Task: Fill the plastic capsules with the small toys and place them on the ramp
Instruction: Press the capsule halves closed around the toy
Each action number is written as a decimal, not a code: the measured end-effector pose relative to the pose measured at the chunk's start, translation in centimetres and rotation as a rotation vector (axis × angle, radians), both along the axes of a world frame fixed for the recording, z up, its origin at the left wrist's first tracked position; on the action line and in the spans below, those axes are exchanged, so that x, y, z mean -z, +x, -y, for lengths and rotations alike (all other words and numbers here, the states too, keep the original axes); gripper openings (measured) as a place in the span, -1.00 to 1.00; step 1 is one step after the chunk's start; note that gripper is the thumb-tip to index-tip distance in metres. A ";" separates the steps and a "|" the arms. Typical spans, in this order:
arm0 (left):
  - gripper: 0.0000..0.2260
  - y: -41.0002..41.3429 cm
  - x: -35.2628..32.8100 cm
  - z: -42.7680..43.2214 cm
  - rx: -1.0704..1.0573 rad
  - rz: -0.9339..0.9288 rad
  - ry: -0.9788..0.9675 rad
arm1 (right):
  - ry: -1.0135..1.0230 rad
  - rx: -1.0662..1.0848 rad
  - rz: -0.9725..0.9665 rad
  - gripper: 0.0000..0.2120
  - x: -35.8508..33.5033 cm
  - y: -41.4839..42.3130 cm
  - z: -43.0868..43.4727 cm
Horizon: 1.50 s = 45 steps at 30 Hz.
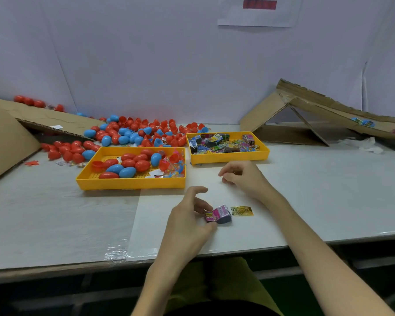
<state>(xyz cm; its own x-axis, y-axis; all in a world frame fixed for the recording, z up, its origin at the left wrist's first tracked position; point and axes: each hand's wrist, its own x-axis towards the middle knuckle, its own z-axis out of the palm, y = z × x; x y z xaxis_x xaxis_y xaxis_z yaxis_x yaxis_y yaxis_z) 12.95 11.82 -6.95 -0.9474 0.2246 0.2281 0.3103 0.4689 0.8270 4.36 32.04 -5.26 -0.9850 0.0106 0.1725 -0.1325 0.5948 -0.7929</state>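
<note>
The left hand (192, 215) pinches a toy packet (218, 214) on the tabletop (306, 190), probably readying it for a capsule. The right hand (242, 176) hovers relaxed and empty.

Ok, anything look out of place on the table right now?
Yes. Red and blue capsules lie spilled loose across the table behind the left yellow tray, and a small orange toy sits alone by the cardboard at far left. A yellow leaflet lies loose beside the toy packet the left hand pinches.
</note>
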 end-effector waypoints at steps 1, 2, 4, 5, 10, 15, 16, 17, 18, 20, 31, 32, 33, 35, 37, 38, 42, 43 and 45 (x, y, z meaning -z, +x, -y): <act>-0.44 0.1 0.0 -0.1 -0.005 0.001 -0.015 | -0.024 -0.021 0.001 -0.79 -0.3 0.5 0.0; -0.45 0.1 0.0 -0.2 -0.008 -0.001 -0.030 | -0.047 -0.050 -0.007 -0.81 -0.7 1.3 0.1; -0.50 0.3 -0.1 -0.4 -0.018 -0.019 -0.037 | -0.064 -0.109 -0.043 -0.85 -1.2 3.4 0.4; -0.52 0.4 -0.1 -0.5 -0.023 -0.032 -0.027 | -0.048 -0.118 -0.063 -0.88 -1.3 4.5 0.6; -0.57 1.2 0.0 -1.0 -0.006 -0.095 -0.050 | 0.011 0.082 -0.078 -0.77 0.1 9.4 2.4; -0.62 1.2 0.0 -1.2 -0.042 -0.113 -0.027 | 0.030 0.203 -0.050 -0.67 1.8 10.2 3.6; -0.62 1.2 0.1 -1.2 -0.043 -0.110 -0.033 | 0.028 0.215 -0.050 -0.67 1.9 10.2 3.6; -0.62 1.1 0.1 -1.2 -0.041 -0.104 -0.038 | 0.027 0.222 -0.049 -0.68 1.9 10.2 3.6; -0.62 1.1 0.0 -1.2 -0.039 -0.097 -0.040 | 0.026 0.226 -0.050 -0.69 2.0 10.2 3.6; -0.62 1.1 0.0 -1.2 -0.038 -0.083 -0.034 | 0.023 0.228 -0.049 -0.72 2.0 10.2 3.6; -0.60 1.1 -0.2 -1.3 -0.053 -0.057 -0.013 | -0.016 0.264 -0.057 -0.81 1.8 10.2 3.7; -0.59 1.2 -0.2 -1.3 -0.054 -0.054 -0.005 | -0.008 0.269 -0.065 -0.81 1.9 10.2 3.6; -0.59 1.1 -0.2 -1.3 -0.057 -0.050 0.000 | -0.005 0.274 -0.073 -0.80 1.9 10.2 3.6; -0.59 1.1 -0.2 -1.3 -0.067 -0.041 0.010 | -0.010 0.290 -0.094 -0.80 1.9 10.3 3.6; -0.58 1.1 -0.2 -1.3 -0.076 -0.039 0.022 | -0.047 0.346 -0.149 -0.79 1.9 10.3 3.5; -0.58 1.1 -0.2 -1.2 -0.082 -0.041 0.021 | -0.079 0.386 -0.187 -0.78 1.9 10.3 3.3; -0.62 1.0 -0.3 -1.1 -0.141 -0.051 0.004 | -0.238 0.400 -0.249 -0.81 1.8 11.0 2.7; -0.63 0.9 -0.3 -1.1 -0.156 -0.053 -0.004 | -0.267 0.369 -0.243 -0.83 1.7 11.2 2.7; -0.63 0.9 -0.3 -1.2 -0.165 -0.064 -0.033 | -0.311 0.308 -0.237 -0.86 1.5 11.5 2.8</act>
